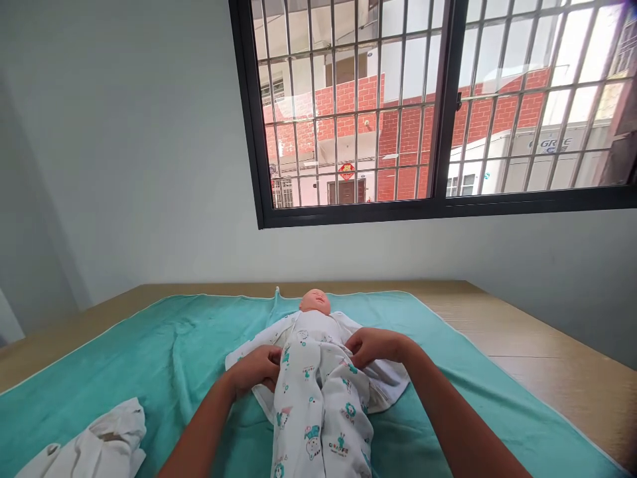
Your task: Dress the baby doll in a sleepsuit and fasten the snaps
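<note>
A baby doll lies on its back on a teal towel, head toward the window. It wears white patterned trousers over an open white top. My left hand pinches the trouser waistband at the doll's left hip as seen. On the other side of the waist, my right hand grips the waistband with curled fingers.
A crumpled white garment lies on the towel at the lower left. The towel covers a wooden platform against a white wall. A barred window is above.
</note>
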Demonstrator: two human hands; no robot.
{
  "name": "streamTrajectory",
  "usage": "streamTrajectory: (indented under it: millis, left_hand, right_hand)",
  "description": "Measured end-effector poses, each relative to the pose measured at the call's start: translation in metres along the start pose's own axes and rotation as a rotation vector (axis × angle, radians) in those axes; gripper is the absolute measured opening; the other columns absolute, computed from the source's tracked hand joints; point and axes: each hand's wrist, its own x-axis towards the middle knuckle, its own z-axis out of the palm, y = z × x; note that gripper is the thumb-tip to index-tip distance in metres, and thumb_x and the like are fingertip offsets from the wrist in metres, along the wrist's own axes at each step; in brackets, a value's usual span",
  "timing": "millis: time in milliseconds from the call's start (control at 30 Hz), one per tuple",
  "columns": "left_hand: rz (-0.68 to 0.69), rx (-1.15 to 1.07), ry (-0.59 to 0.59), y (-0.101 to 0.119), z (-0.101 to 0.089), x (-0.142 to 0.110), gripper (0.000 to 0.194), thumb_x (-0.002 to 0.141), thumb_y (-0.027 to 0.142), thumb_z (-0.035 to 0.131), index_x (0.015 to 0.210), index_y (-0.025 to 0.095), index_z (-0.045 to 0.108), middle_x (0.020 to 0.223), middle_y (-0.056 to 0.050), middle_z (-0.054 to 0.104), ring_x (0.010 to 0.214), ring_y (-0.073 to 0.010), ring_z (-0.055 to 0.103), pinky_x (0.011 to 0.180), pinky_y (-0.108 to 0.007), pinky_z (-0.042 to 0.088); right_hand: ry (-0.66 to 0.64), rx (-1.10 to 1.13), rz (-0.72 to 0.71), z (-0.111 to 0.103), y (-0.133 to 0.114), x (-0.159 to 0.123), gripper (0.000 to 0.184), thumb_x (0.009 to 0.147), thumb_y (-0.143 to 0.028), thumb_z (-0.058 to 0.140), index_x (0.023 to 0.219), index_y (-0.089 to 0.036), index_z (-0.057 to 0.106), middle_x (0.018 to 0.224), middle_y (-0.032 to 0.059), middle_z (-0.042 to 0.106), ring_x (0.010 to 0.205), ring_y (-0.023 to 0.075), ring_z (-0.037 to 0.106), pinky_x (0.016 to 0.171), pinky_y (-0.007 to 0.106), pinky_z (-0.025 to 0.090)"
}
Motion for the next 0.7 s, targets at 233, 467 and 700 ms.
streamTrajectory:
  millis: [233,467,700]
  left_hand:
    - [-0.053,-0.123,-0.104,0.004,0.005,-0.006,0.030,0.062,0.019,0.071,0.092,0.017,0.072,0.081,-0.006,0.073,0.084,-0.0240,0.069,0.074,-0.033,0.054]
    - [0.035,-0.423,-0.050,-0.008,0.029,-0.003,0.031,0.067,0.033,0.074,0.093,0.016,0.071,0.084,-0.010,0.072,0.092,-0.0267,0.068,0.085,-0.038,0.052]
    - [0.107,-0.495,0.105,-0.015,0.036,0.000,0.044,0.065,0.040,0.074,0.100,0.016,0.070,0.092,-0.011,0.073,0.097,-0.0319,0.066,0.086,-0.042,0.052]
  right_hand:
    - [0.020,0.333,-0.041,0.012,0.020,0.004,0.022,0.063,-0.029,0.075,0.077,-0.014,0.068,0.073,-0.0022,0.061,0.065,0.0085,0.053,0.064,0.020,0.043]
    - [0.235,0.646,-0.204,0.045,0.031,0.011,0.037,0.067,-0.044,0.076,0.089,-0.015,0.068,0.082,0.0057,0.067,0.077,0.0188,0.062,0.072,0.031,0.048]
    - [0.374,0.791,-0.279,0.062,0.037,0.016,0.033,0.070,-0.045,0.071,0.092,-0.021,0.068,0.084,0.0063,0.069,0.086,0.0253,0.065,0.077,0.037,0.050]
